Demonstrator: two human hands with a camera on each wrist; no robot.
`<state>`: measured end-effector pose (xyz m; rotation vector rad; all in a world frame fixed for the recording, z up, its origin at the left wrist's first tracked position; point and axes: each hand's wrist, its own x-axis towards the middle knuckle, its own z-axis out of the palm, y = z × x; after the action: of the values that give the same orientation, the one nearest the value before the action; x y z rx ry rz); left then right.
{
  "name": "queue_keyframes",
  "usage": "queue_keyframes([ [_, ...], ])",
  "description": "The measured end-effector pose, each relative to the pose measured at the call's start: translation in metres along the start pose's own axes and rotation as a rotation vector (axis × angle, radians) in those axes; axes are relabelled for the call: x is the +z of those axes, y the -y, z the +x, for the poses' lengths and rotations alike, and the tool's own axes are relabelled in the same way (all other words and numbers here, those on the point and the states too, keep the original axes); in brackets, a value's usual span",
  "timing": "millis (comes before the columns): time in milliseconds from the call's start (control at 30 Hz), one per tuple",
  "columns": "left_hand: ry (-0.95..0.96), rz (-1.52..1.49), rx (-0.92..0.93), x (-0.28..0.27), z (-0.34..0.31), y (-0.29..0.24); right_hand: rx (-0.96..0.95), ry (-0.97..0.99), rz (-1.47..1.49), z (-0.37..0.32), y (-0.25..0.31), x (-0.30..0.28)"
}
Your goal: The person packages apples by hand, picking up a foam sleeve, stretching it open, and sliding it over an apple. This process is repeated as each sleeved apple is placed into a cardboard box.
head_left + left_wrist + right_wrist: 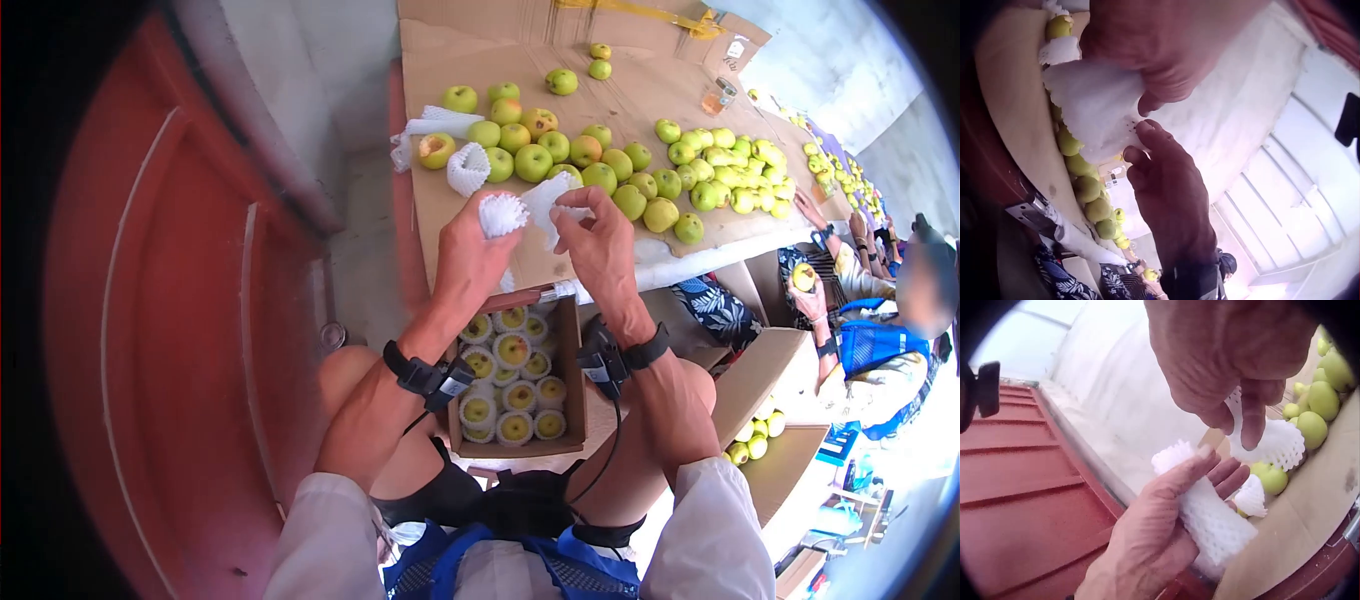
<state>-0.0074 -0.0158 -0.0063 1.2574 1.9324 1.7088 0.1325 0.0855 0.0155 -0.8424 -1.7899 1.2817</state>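
Observation:
My left hand (472,255) grips a white foam net sleeve (503,214), whose frilled end pokes out above the fingers. In the right wrist view that sleeve (1216,525) lies lengthwise across the palm under the thumb. Close beside it, my right hand (598,245) pinches another foam net (545,205) between thumb and fingertips. This second net (1272,444) hangs loose and spread out. Both hands are raised near the table's front edge, above an open carton (574,420) of green apples (513,350) in foam nets.
Loose green apples (533,162) cover much of the cardboard-topped table (620,100). Near its left end are a foam-wrapped apple (468,170) and a stack of foam sleeves (445,122). A glass (718,96) stands farther back. Another person (870,350) sits right, beside an apple carton (775,375). A red door (180,300) is left.

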Motion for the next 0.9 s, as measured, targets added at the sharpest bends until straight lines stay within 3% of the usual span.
queue_keyframes([
  [267,0.161,-0.386,-0.213,-0.008,0.005,0.003,-0.076,0.143,0.002,-0.01,-0.011,0.011],
  [367,0.23,-0.518,-0.312,-0.014,0.006,0.004,-0.009,0.167,0.169,-0.013,0.0,0.009],
  [700,0.172,-0.352,-0.261,-0.017,0.01,0.015,-0.017,0.208,0.239,-0.012,-0.002,0.006],
  [900,0.077,-0.691,-0.378,-0.019,0.015,0.019,-0.017,0.187,0.269,-0.009,0.006,0.004],
])
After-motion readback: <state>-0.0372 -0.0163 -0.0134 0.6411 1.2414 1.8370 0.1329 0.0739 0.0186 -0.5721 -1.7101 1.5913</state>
